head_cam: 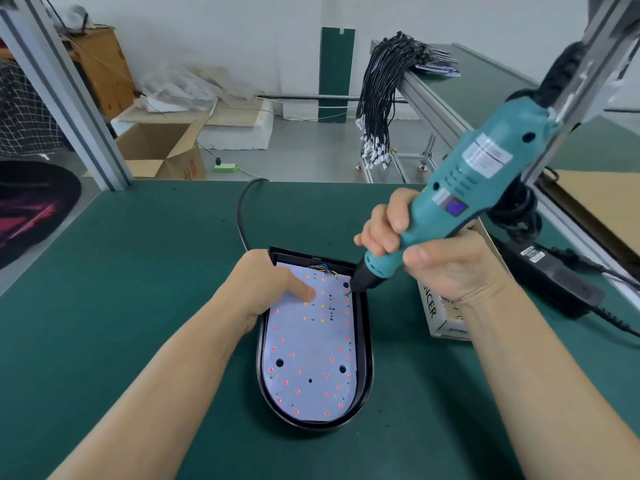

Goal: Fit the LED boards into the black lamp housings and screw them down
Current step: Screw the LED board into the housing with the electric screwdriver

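Teal driver (446, 199) bit tip hidden at LED board (308, 344).

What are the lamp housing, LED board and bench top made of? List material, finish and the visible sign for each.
Lamp housing: probably moulded plastic, glossy black; its rim shows highlights.
LED board: looks like a white-coated circuit board, matte, dotted with small red and orange LEDs.
Bench top: seemingly a rubber or felt-like mat, dark green, no glare.

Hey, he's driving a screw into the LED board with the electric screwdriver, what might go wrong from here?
The electric screwdriver meets the screw at a slant, so its bit may slip and scar the LED board. The left hand presses a fingertip close by, within reach of a slip. Other holes look empty, so the board could shift in the black housing.
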Motion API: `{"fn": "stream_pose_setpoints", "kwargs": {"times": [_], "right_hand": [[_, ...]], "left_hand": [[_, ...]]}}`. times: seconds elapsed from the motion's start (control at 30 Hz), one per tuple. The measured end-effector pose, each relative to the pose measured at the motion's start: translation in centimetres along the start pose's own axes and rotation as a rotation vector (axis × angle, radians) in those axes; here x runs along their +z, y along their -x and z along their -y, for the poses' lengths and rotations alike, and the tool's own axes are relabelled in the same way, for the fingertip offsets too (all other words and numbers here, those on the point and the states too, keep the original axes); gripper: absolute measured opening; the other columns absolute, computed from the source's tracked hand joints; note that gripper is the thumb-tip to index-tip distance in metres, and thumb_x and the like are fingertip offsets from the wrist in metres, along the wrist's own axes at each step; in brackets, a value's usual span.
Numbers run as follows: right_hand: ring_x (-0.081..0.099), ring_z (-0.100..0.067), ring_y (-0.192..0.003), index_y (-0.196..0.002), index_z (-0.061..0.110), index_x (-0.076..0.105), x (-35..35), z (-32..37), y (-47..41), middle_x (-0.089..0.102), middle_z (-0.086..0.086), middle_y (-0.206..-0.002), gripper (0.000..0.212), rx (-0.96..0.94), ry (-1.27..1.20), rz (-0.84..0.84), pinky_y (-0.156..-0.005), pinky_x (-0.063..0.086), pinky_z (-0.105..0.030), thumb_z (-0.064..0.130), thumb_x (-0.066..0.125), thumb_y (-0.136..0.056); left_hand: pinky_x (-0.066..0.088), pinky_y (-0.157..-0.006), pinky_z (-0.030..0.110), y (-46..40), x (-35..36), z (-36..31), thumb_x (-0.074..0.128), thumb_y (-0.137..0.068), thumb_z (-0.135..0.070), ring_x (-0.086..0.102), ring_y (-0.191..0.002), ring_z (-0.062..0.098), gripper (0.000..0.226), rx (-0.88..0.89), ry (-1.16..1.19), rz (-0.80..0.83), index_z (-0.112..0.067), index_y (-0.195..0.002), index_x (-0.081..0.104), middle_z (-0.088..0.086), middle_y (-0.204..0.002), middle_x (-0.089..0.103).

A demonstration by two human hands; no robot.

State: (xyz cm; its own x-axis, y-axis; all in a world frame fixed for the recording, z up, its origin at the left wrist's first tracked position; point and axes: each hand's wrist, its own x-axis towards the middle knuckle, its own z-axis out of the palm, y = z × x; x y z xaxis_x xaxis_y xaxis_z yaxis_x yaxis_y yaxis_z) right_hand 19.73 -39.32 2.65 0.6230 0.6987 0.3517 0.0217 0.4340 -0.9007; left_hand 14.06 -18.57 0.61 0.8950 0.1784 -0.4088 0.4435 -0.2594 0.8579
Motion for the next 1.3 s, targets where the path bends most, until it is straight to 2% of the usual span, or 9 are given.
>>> {"fn": "stream_pose_setpoints", "kwargs": {"times": [0.2,0.3,0.37,0.47,0.53,0.63,0.8,1.17,1.3], "right_hand": [[0.049,-0.016,-0.07,-0.078,0.016,0.053,-1.2,2.0,0.1,0.052,0.0,-0.072,0.044,-0.275,-0.443,-0.328,-0.086,0.043,-0.035,0.025,0.09,-0.056],[0.053,-0.016,-0.073,-0.08,0.016,0.051,-2.0,3.0,1.4,0.053,0.0,-0.075,0.048,-0.334,-0.422,-0.489,-0.088,0.046,-0.037,0.032,0.09,-0.055],[0.054,-0.015,-0.071,-0.079,0.018,0.051,-2.3,3.9,2.5,0.054,0.002,-0.073,0.05,-0.332,-0.349,-0.58,-0.083,0.049,-0.034,0.036,0.09,-0.053],[0.051,-0.011,-0.064,-0.078,0.019,0.051,-2.7,5.7,4.1,0.052,0.004,-0.067,0.052,-0.358,-0.26,-0.668,-0.073,0.047,-0.028,0.041,0.09,-0.051],[0.05,-0.011,-0.062,-0.076,0.019,0.051,-2.6,7.0,4.8,0.051,0.004,-0.066,0.053,-0.401,-0.226,-0.696,-0.067,0.046,-0.026,0.043,0.09,-0.049],[0.048,-0.013,-0.06,-0.072,0.019,0.052,-2.1,8.5,5.3,0.05,0.002,-0.065,0.048,-0.457,-0.182,-0.744,-0.065,0.043,-0.025,0.044,0.088,-0.051],[0.044,-0.013,-0.057,-0.068,0.021,0.049,-1.7,9.2,6.4,0.047,0.004,-0.06,0.026,-0.463,-0.095,-0.904,-0.062,0.039,-0.026,0.037,0.059,-0.085],[0.045,-0.013,-0.055,-0.071,0.019,0.045,-1.2,9.2,7.1,0.047,0.004,-0.058,0.021,-0.465,-0.058,-1.016,-0.061,0.041,-0.024,0.032,0.059,-0.08],[0.044,-0.013,-0.056,-0.07,0.019,0.044,-1.0,9.5,7.3,0.046,0.005,-0.057,0.021,-0.497,-0.071,-1.036,-0.061,0.041,-0.024,0.03,0.058,-0.081]], "left_hand": [[0.054,-0.087,0.054,0.4,0.2,0.6,0.078,-0.063,0.008,0.069,-0.077,0.032,0.029,-0.019,0.153,-0.067,0.005,-0.091,0.07,0.022,-0.092,0.072],[0.058,-0.082,0.042,0.5,0.9,1.1,0.076,-0.069,0.008,0.072,-0.083,0.029,0.027,0.024,0.249,-0.13,-0.008,-0.091,0.071,0.009,-0.087,0.076],[0.056,-0.076,0.03,0.7,1.2,0.9,0.078,-0.074,-0.005,0.069,-0.099,0.025,0.041,0.084,0.246,-0.125,-0.01,-0.113,0.064,0.004,-0.109,0.072],[0.034,-0.1,0.036,1.0,1.3,-0.3,0.078,-0.075,-0.037,0.039,-0.13,0.02,0.08,0.243,-0.36,-0.422,-0.018,-0.141,0.037,0.0,-0.141,0.04],[0.026,-0.099,0.036,1.7,2.5,-2.5,0.072,-0.079,-0.037,0.039,-0.124,0.023,0.054,0.547,-0.588,-0.537,-0.023,-0.128,0.054,0.0,-0.128,0.052],[0.034,-0.093,0.034,2.2,7.0,-5.8,0.065,-0.085,-0.027,0.052,-0.101,0.02,0.011,0.841,-0.69,-0.241,-0.028,-0.094,0.071,-0.007,-0.094,0.068],[0.024,-0.088,0.032,0.4,14.8,-7.4,0.061,-0.088,-0.024,0.057,-0.094,0.014,0.013,0.916,-1.031,0.091,-0.029,-0.088,0.074,-0.009,-0.09,0.071],[0.022,-0.093,0.035,-1.1,17.8,-6.3,0.059,-0.087,-0.015,0.061,-0.091,0.017,0.015,0.824,-1.055,0.179,-0.022,-0.086,0.072,-0.005,-0.092,0.072],[0.024,-0.099,0.034,-1.1,17.2,-5.8,0.066,-0.086,-0.023,0.059,-0.083,0.011,0.009,0.78,-0.877,0.156,-0.023,-0.079,0.072,-0.009,-0.085,0.071]]}}
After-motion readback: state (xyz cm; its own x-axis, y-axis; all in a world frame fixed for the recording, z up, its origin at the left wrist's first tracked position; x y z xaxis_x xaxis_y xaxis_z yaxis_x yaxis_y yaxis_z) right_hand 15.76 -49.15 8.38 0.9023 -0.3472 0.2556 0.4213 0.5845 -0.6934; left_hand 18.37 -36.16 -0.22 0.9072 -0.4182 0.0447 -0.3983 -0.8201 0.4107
